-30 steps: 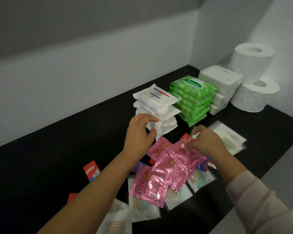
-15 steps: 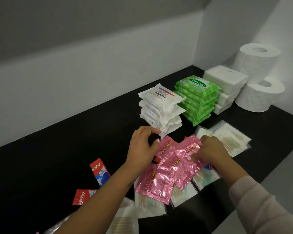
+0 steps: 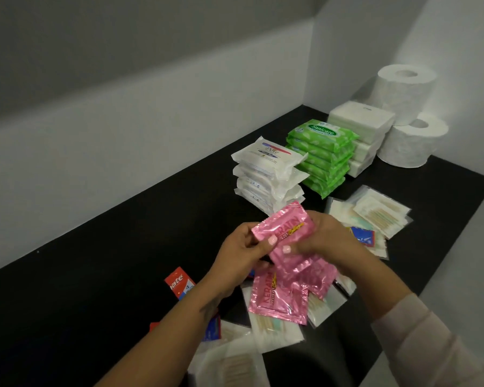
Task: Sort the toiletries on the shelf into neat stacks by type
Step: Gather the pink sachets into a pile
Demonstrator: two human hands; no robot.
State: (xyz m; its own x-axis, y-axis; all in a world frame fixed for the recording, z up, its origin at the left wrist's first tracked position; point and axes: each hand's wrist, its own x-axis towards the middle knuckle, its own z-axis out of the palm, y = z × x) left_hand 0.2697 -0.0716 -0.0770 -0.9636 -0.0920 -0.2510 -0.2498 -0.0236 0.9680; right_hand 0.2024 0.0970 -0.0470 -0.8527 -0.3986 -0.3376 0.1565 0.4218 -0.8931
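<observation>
1. Both hands hold pink sachets (image 3: 284,229) above the shelf (image 3: 95,275). The left hand (image 3: 239,254) pinches the top sachet's left edge, thumb on top; the right hand (image 3: 329,238) grips the right side, thumb on a lower sachet in the same bunch.
2. More pink sachets, a loose pile (image 3: 280,297), lie on the shelf just below the hands, overlapping one another.
3. Under and around that pile lie clear swab packs (image 3: 274,328), some partly covered by the pink ones.
4. Further swab packs (image 3: 380,210) lie to the right of the hands, with a blue sachet (image 3: 362,236) among them.
5. A red toothpaste sachet (image 3: 178,284) lies left of the left wrist; others show partly beneath the forearm.
6. Behind the hands stands a stack of white soap packs (image 3: 268,169), a green wipes stack (image 3: 323,155) touching its right side, then a white tissue stack (image 3: 361,132).
7. Two toilet rolls (image 3: 405,113), one on the other, fill the far right corner.
</observation>
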